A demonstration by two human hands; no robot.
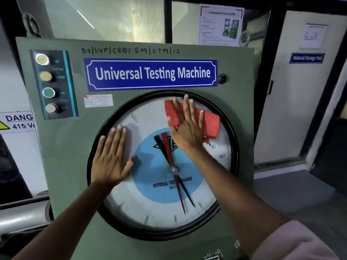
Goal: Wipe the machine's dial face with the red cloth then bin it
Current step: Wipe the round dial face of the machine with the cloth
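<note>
The round dial face (161, 209) fills the lower half of a green machine panel (71, 151); it has a black rim, a blue centre disc and red and black needles. A folded red cloth (211, 122) lies flat on the dial's upper right. My right hand (185, 128) presses on it with fingers spread, covering the cloth's middle. My left hand (110, 158) rests flat and empty on the dial's left side, over the rim. No bin is in view.
A blue "Universal Testing Machine" sign (152, 74) sits above the dial. Several push buttons (47, 83) run down the panel's upper left. A danger label (17, 121) shows at far left. A door with a blue plate (307, 58) stands at right.
</note>
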